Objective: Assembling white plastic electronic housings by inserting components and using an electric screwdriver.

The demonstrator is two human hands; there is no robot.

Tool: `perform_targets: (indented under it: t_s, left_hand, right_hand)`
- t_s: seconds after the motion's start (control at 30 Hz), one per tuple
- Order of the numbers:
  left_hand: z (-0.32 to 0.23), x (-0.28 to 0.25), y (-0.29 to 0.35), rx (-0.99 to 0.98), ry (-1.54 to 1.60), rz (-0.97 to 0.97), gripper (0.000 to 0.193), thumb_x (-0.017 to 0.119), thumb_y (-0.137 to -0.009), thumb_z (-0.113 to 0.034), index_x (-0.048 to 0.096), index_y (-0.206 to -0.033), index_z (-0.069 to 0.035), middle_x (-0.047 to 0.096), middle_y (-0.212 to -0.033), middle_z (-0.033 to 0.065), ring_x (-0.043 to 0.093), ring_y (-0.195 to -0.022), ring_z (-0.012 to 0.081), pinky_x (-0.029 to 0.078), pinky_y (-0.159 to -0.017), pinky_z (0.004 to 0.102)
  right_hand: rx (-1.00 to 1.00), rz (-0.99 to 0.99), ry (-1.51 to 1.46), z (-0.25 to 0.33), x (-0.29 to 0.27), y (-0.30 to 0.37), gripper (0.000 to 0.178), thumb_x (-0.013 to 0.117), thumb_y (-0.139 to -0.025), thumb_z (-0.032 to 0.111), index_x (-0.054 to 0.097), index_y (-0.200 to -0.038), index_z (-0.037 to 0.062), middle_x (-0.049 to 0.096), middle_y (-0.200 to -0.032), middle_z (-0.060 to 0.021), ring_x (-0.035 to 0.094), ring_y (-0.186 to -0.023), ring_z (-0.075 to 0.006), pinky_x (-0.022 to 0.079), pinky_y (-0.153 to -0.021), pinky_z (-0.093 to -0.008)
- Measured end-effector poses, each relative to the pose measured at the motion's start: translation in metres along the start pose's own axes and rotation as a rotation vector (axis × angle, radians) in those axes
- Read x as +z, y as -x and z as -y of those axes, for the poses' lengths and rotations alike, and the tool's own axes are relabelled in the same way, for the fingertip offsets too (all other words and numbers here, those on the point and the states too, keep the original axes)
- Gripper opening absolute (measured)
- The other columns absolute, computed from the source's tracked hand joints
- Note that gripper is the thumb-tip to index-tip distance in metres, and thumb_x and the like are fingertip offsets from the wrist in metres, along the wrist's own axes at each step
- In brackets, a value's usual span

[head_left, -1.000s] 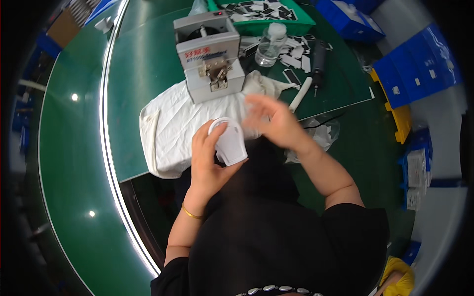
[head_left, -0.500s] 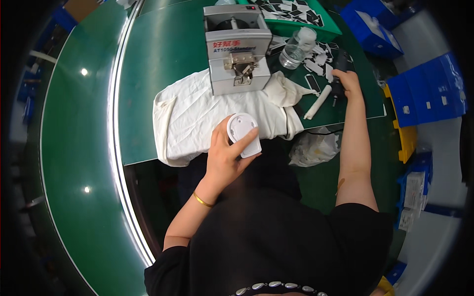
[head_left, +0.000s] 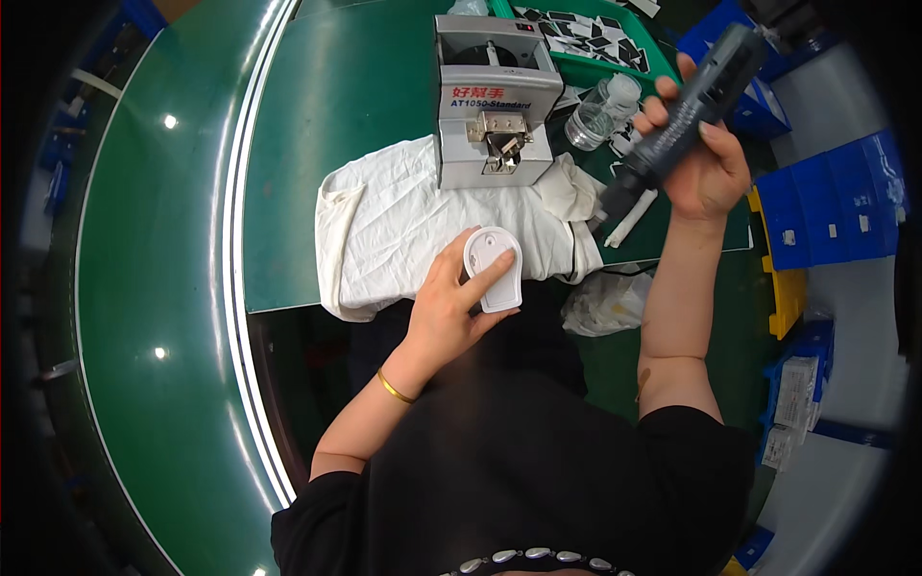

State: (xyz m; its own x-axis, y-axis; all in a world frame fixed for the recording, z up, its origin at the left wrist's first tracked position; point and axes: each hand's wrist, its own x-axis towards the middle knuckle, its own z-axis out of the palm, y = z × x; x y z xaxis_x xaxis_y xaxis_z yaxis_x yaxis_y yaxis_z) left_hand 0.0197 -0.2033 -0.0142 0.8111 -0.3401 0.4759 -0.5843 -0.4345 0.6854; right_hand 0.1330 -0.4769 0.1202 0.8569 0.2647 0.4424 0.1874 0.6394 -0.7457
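My left hand [head_left: 440, 305] is closed round a small white plastic housing [head_left: 504, 288], rounded at one end and squarer at the other. The thumb lies across its face, where small holes show. The housing is above the near edge of a white cloth [head_left: 394, 230]. In my raised right hand [head_left: 709, 182] is a black electric screwdriver [head_left: 680, 127], its narrow end slanting down toward the lower left. The screwdriver is off the table, to the right of the housing and apart from it. Its bit is hard to make out.
A grey tape dispenser [head_left: 459, 134] stands behind the cloth. To its right are a clear plastic jar [head_left: 588, 127], a white rod-like roll [head_left: 632, 219] and a green tray [head_left: 659, 63] of black and white pieces. A plastic bag [head_left: 600, 305] hangs below the table edge; blue bins [head_left: 834, 192] stand far right.
My right hand has lifted the electric screwdriver from the table's right side and turned it toward the housing. My left hand still holds the housing; the view has shifted slightly.
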Motion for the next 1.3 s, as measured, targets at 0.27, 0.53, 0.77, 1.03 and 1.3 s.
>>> perform_targets:
  t_s: [0.27,0.53,0.77,1.03,1.3]
  left_hand:
    - [0.001,-0.003,0.003,-0.024,0.049,0.012,0.070,0.086,-0.061,-0.014,0.063,-0.127,-0.021,0.045,-0.138,0.0265,0.050,-0.122,0.0429,0.045,-0.099,0.0433]
    - [0.004,-0.003,0.003,-0.029,0.076,0.001,0.071,0.086,-0.061,-0.014,0.063,-0.127,-0.020,0.045,-0.138,0.0271,0.050,-0.123,0.0434,0.045,-0.098,0.0438]
    - [0.004,-0.001,0.002,-0.009,0.044,-0.013,0.070,0.086,-0.062,-0.015,0.062,-0.128,-0.019,0.046,-0.137,0.0270,0.048,-0.125,0.0444,0.045,-0.099,0.0455]
    - [0.004,0.001,0.004,-0.003,0.041,-0.024,0.069,0.085,-0.063,-0.015,0.062,-0.128,-0.018,0.046,-0.136,0.0268,0.048,-0.125,0.0443,0.044,-0.099,0.0461]
    - [0.004,0.000,0.003,0.013,0.053,-0.022,0.070,0.084,-0.064,-0.013,0.060,-0.129,-0.018,0.045,-0.137,0.0265,0.048,-0.124,0.0445,0.043,-0.099,0.0462]
  right_hand:
    - [-0.236,-0.271,0.425,-0.050,0.081,-0.057,0.043,0.070,-0.083,0.006,0.046,-0.119,0.0000,0.059,-0.077,-0.0049,0.060,-0.061,-0.0164,0.050,-0.057,-0.0275]
    - [-0.172,0.004,0.773,-0.060,0.067,-0.060,0.057,0.079,-0.075,0.000,0.045,-0.121,0.0050,0.060,-0.102,-0.0077,0.065,-0.088,-0.0186,0.054,-0.080,-0.0332]
    - [-0.235,-0.021,0.913,-0.072,0.057,-0.074,0.053,0.081,-0.077,0.006,0.049,-0.120,0.0052,0.062,-0.094,-0.0047,0.065,-0.087,-0.0159,0.054,-0.076,-0.0290]
    - [-0.141,-0.207,0.472,-0.079,0.081,-0.064,0.045,0.071,-0.081,0.005,0.046,-0.118,-0.0001,0.059,-0.077,-0.0042,0.060,-0.063,-0.0153,0.050,-0.058,-0.0272]
    - [-0.221,-0.033,0.530,-0.074,0.103,-0.017,0.044,0.066,-0.086,0.004,0.043,-0.123,-0.0017,0.057,-0.069,-0.0053,0.056,-0.057,-0.0120,0.049,-0.060,-0.0298]
